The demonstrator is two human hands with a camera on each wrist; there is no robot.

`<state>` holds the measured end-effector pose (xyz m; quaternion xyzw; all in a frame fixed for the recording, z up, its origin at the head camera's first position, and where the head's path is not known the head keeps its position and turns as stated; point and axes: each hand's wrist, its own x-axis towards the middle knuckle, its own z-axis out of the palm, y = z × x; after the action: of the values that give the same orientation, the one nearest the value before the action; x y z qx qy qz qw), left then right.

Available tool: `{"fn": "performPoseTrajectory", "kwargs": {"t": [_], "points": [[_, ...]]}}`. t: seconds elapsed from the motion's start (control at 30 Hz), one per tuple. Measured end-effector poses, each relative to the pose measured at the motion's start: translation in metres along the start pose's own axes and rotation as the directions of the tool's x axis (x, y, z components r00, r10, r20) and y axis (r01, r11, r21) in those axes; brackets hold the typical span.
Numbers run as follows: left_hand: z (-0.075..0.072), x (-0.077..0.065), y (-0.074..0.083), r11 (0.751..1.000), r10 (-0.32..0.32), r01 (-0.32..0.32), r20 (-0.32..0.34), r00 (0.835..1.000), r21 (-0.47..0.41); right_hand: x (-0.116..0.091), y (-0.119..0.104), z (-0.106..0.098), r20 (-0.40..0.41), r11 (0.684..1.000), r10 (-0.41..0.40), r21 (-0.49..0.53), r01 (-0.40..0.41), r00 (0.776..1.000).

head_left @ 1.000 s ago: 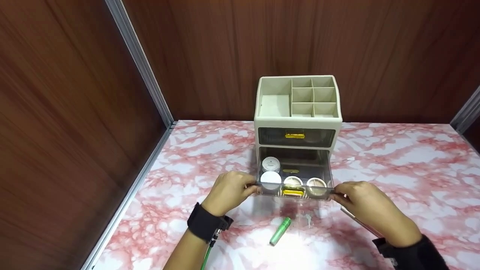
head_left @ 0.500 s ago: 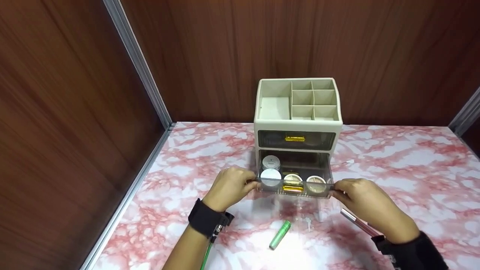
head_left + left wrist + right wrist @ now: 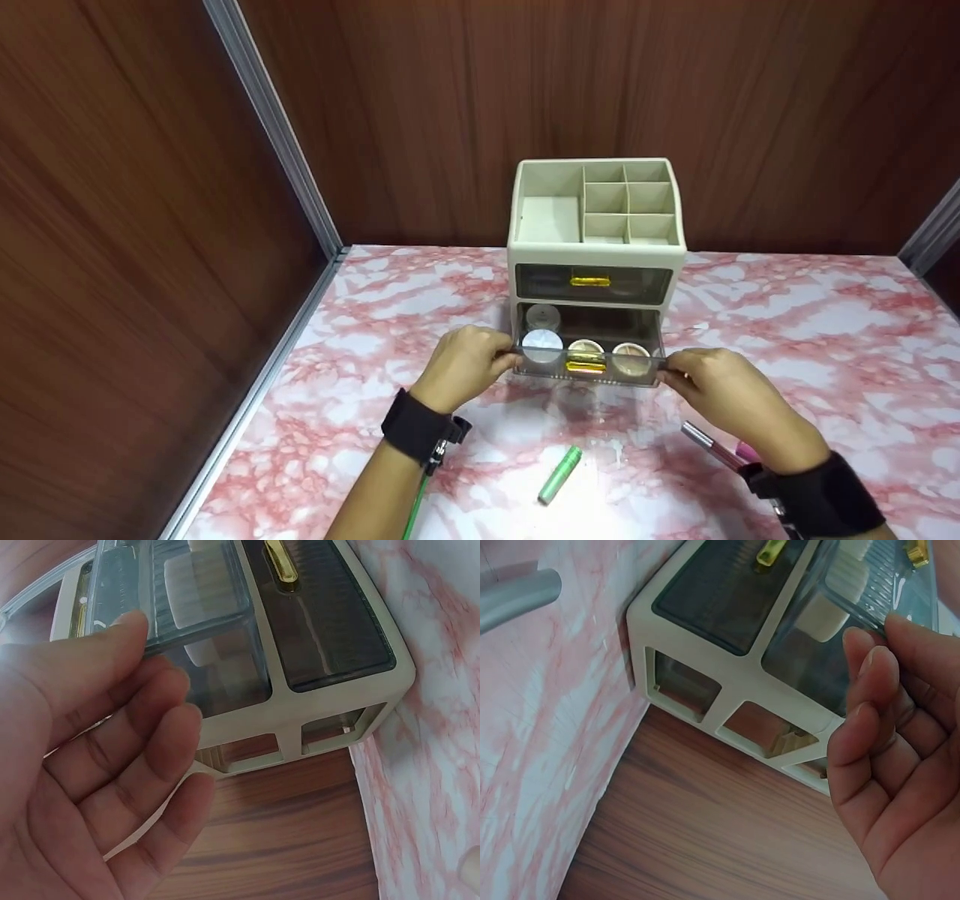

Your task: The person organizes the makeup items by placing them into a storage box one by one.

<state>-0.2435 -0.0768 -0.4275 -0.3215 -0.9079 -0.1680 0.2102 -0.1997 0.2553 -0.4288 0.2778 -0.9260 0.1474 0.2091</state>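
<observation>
In the head view, a clear drawer [image 3: 609, 373] juts from the cream box [image 3: 596, 257], facing the camera, its long front edge running left to right. The left hand [image 3: 466, 366] and right hand [image 3: 716, 379] grip its front corners. In the left wrist view, thumb [image 3: 120, 645] and fingertip pinch one corner; the right wrist view shows the matching pinch.

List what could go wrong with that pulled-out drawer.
The drawer might jam if the left hand and right hand, pinching opposite front corners, move unevenly. The jars inside might slide if it jerks. The right wrist strap, close to the silver-tipped tube, might knock it.
</observation>
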Motion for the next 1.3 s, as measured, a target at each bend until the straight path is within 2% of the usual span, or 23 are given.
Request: {"fn": "performPoseTrajectory", "kwargs": {"t": [0.33,0.73,1.0,1.17,1.3], "points": [[0.003,0.007,-0.004,1.000,-0.023,0.023,0.006,1.000,-0.005,0.009,0.008,0.005,-0.043,1.000,-0.006,-0.001,0.006,0.999],[0.014,0.015,-0.012,1.000,-0.015,0.016,-0.054,0.998,0.008,0.017,0.016,0.012,-0.081,1.000,0.006,0.011,-0.005,0.997],[0.021,0.019,-0.018,0.999,-0.035,0.039,-0.115,0.993,0.032,0.023,0.021,0.017,-0.090,1.000,0.030,0.011,-0.029,0.996],[0.025,0.022,-0.019,0.998,-0.056,0.058,-0.125,0.991,0.013,0.026,0.024,0.020,-0.088,0.998,0.059,0.009,-0.058,0.994],[0.027,0.025,-0.020,0.998,-0.061,0.062,-0.119,0.991,0.002,0.026,0.027,0.021,-0.121,0.997,0.068,-0.023,-0.072,0.990]]}}
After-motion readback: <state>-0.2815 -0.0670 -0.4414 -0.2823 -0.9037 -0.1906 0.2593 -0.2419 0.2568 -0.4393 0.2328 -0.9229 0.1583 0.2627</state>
